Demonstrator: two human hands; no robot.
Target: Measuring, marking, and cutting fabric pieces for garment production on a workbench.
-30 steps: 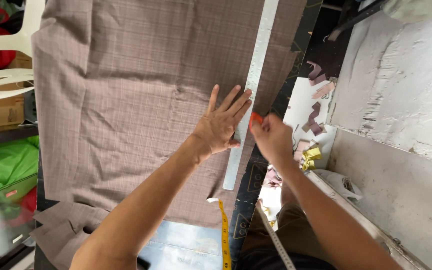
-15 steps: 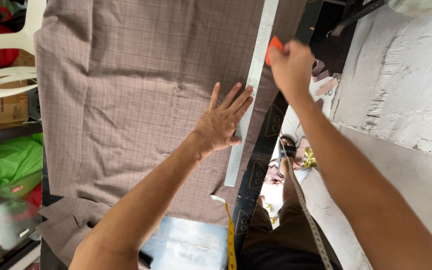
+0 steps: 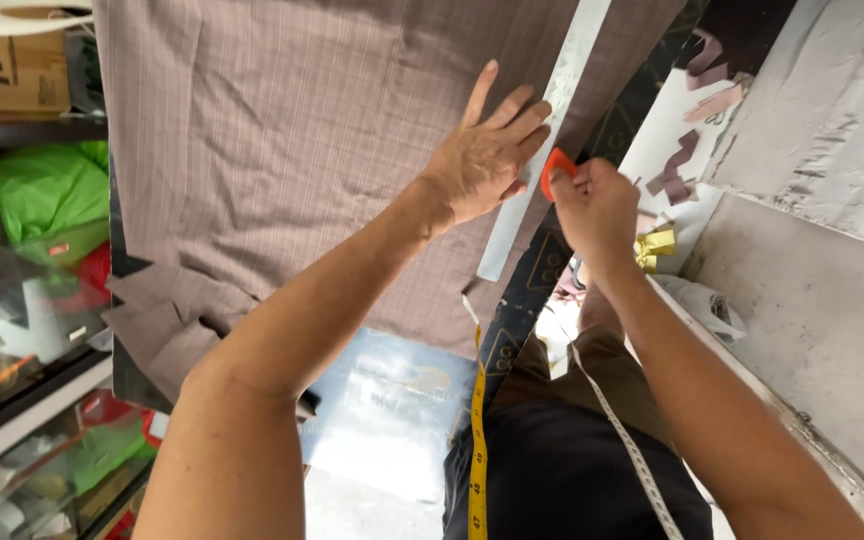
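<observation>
A brown checked cloth (image 3: 282, 150) lies spread over the table. A long pale ruler (image 3: 542, 150) rests along its right side. My left hand (image 3: 482, 150) lies flat with fingers spread, pressing on the cloth and the ruler. My right hand (image 3: 597, 205) pinches a small orange piece of tailor's chalk (image 3: 555, 168) against the ruler's right edge, just beside my left fingertips.
A yellow tape measure (image 3: 477, 440) hangs down from my neck. Cloth scraps (image 3: 692, 150) lie on a white surface to the right, by a grey concrete wall (image 3: 832, 130). Green bags (image 3: 47, 195) and a cardboard box (image 3: 12, 70) fill shelves at left.
My right hand with the chalk ran up along the ruler's edge, then came back down beside my left hand. My left hand stayed pressed flat.
</observation>
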